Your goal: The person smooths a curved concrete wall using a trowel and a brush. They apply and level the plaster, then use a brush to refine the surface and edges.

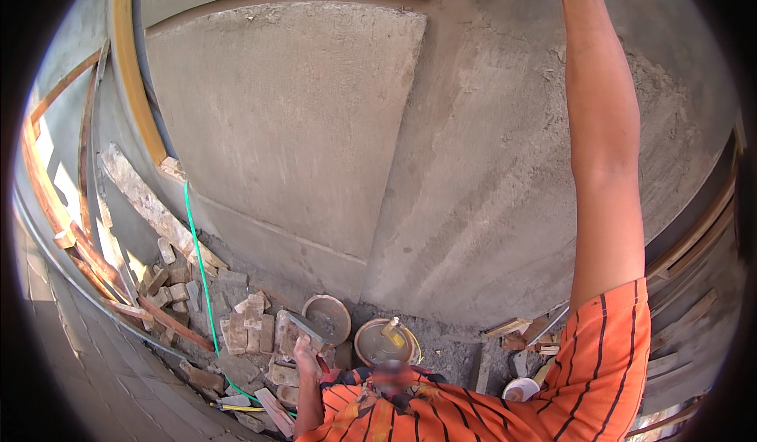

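My left hand [307, 358] is low in the middle of the view, its fingers closed round a plastering trowel. The trowel's flat grey blade [306, 327] tilts up above the fingers, and a bit of red shows beside the palm. My right arm [603, 134] stretches straight up along the wall on the right. Its hand lies past the top edge, so what it holds or touches is hidden. Grey plaster covers the wall [481, 166], rough near the right arm. A raised plastered panel [284, 119] stands out on the left.
Two round tubs [327, 320] [384, 343] stand at the wall's foot; the right one has a yellow-handled tool [392, 330] in it. Loose bricks [244, 328] litter the ground. A green hose [199, 264] hangs down left, near timber poles [83, 245]. A white bucket [520, 390] sits lower right.
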Demonstrator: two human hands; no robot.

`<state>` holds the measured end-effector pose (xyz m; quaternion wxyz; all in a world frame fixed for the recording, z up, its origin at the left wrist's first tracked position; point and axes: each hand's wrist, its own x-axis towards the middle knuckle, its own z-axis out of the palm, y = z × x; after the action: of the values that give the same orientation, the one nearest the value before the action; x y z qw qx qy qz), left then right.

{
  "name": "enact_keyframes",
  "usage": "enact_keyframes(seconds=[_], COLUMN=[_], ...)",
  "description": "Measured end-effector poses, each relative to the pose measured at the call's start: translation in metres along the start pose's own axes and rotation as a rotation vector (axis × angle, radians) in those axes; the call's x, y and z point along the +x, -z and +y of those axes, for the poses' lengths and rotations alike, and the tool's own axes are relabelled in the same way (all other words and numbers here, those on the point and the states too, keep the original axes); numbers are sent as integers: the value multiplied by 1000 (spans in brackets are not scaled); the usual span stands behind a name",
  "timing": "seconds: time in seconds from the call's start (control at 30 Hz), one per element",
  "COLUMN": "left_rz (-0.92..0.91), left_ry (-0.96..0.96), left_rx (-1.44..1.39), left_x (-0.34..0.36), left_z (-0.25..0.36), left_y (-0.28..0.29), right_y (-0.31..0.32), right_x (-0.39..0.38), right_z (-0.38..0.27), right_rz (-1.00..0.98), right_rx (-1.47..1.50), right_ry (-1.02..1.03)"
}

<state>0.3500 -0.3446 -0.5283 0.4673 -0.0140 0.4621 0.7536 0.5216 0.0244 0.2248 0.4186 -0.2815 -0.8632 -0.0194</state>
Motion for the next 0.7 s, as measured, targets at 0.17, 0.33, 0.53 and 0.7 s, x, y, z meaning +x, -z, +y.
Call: enact_keyframes(seconds=[0.17, 0.33, 0.53, 0.7], left_rz=[-41, -10, -43, 10], left_ry=[-7, 12, -8, -12], left_rx=[16, 3, 67, 28], left_x=[5, 3, 8, 13], left_z=[-5, 2, 1, -8], left_y=[9, 1, 5, 15], right_y=[-25, -59, -68, -47], right_x=[-32, -53, -51, -23], right_z=[13, 23, 17, 5], right_rz=[-86, -156, -226, -131], right_rx=[105, 193, 160, 169], right_ry=[-58, -73, -66, -108])
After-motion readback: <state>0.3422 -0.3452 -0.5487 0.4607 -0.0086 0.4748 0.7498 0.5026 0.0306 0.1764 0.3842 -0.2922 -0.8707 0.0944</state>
